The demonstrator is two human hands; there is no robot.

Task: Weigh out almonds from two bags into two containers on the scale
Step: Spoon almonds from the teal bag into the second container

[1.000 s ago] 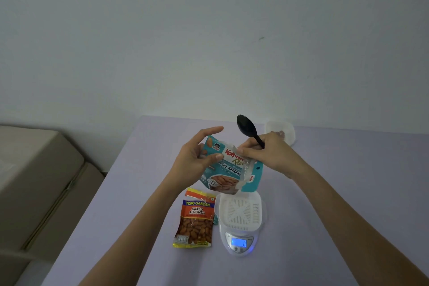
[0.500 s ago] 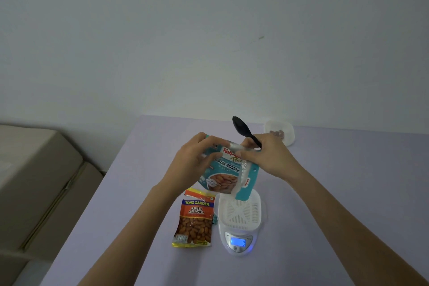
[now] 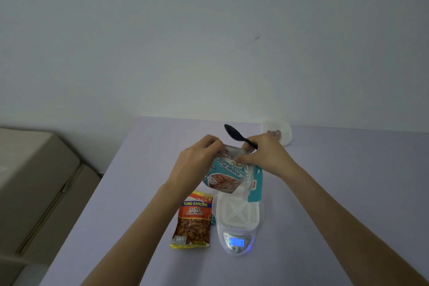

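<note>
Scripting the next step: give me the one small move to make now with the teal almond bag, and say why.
Probably pull apart the mouth of the teal bag, so the black spoon can go in. The left hand and right hand both pinch its top edge above the white container on the scale; that container looks empty, and the right hand also holds the spoon.
</note>
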